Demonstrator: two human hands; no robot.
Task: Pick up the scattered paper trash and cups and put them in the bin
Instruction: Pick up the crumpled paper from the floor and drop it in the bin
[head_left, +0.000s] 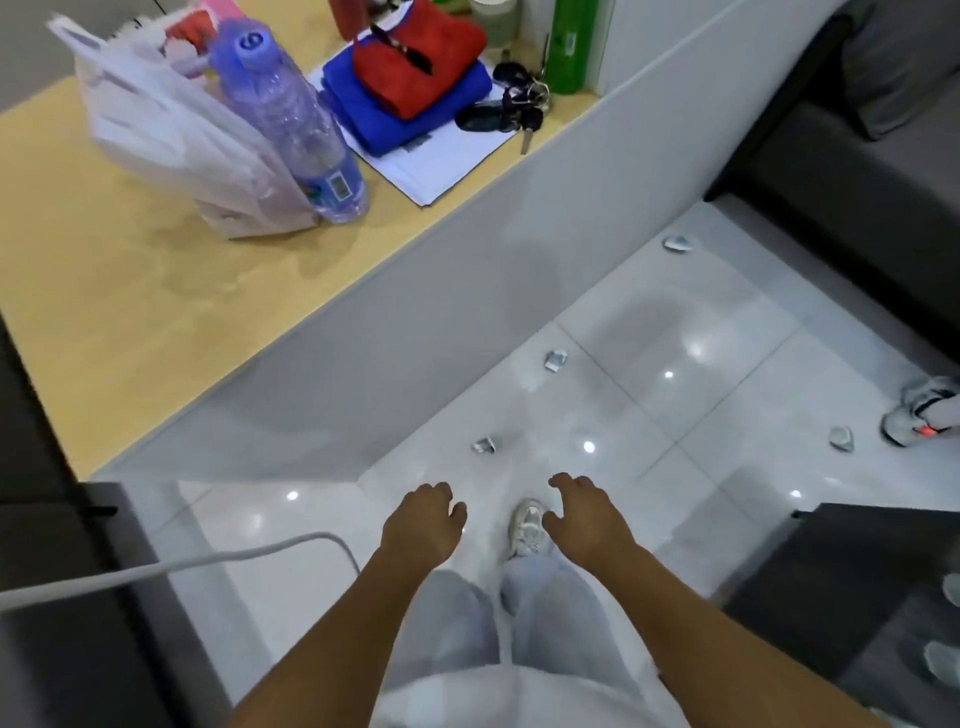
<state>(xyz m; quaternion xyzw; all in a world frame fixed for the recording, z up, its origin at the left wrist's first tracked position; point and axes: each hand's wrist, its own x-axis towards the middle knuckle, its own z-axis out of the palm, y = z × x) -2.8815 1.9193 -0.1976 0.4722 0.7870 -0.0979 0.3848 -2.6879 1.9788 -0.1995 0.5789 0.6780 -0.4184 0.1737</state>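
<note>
From the tabletop (130, 291) edge at upper left I see my left hand (423, 522) and right hand (584, 514) low at centre, both loose and holding nothing, with paper scraps (555, 360) scattered across the open floor (727, 353) toward the right.

On my left stood a counter (130, 312) with a pale wooden top. Toward its far end a white plastic bag (171, 140) leaned against a clear water bottle (296, 119) with a blue cap. Beyond the bottle, a red cloth (415, 62) lay folded on a blue one (384, 114), both on white papers (431, 166). A bunch of keys (514, 104) rested beside the cloths, near the counter's edge, with a green container (571, 47) behind them.
</note>
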